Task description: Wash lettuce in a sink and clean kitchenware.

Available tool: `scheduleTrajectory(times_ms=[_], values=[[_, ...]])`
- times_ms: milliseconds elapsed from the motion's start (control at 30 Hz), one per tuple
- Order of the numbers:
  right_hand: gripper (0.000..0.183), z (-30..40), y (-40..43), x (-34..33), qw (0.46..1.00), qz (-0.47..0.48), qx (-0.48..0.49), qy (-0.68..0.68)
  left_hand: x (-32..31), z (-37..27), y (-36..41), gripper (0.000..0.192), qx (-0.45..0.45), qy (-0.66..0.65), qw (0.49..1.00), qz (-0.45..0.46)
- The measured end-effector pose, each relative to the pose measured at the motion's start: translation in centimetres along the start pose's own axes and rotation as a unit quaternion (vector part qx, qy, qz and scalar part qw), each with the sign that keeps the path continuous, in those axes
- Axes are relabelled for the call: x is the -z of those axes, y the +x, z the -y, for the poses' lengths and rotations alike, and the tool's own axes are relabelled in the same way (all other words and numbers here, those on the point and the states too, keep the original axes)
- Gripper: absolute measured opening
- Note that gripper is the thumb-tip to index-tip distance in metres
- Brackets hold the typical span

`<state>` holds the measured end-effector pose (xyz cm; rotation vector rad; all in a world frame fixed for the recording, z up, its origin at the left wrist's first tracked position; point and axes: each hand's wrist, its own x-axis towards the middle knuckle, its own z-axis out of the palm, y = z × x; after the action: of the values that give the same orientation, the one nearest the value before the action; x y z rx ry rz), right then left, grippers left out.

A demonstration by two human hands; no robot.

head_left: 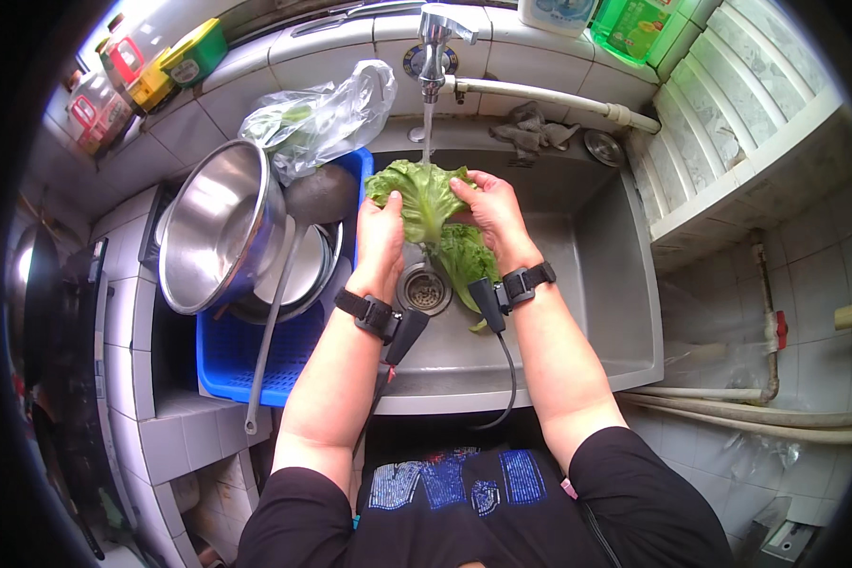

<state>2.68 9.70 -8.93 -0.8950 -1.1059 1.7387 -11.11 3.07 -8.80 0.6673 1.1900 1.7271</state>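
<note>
Water runs from the chrome faucet (433,53) onto a green lettuce leaf (420,195). My left hand (381,238) grips the leaf's left edge, thumb on top. On the right edge, my right hand (495,213) pinches the same leaf between thumb and fingers. Below it, more lettuce (466,263) lies in the stainless steel sink (575,284), just right of the drain strainer (424,287). Both wrists wear black straps with cabled devices.
Left of the basin, a blue plastic basket (255,387) holds a steel bowl (216,227), plates and a long-handled utensil (277,326). Behind are a clear plastic bag (326,121), a grey rag (532,131) and a white pipe (539,92). Bottles stand on the ledge.
</note>
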Motion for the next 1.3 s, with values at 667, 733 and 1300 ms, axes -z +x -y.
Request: scheduleTrajectory(times_ms=[667, 733, 1300], values=[[0.018, 0.5, 0.1, -0.4, 0.994, 0.003, 0.042, -0.1, -1.0, -0.6, -0.8, 0.025, 0.025, 0.039, 0.997, 0.061], [0.018, 0.7, 0.1, -0.3, 0.996, 0.012, 0.034, -0.081, -0.7, -0.6, -0.6, 0.026, 0.03, -0.008, 0.996, 0.079], [0.016, 2.4, -0.4, 0.6, 0.981, -0.101, 0.134, -0.092, -0.9, -1.4, -0.6, 0.031, 0.088, 0.067, 0.985, 0.133]])
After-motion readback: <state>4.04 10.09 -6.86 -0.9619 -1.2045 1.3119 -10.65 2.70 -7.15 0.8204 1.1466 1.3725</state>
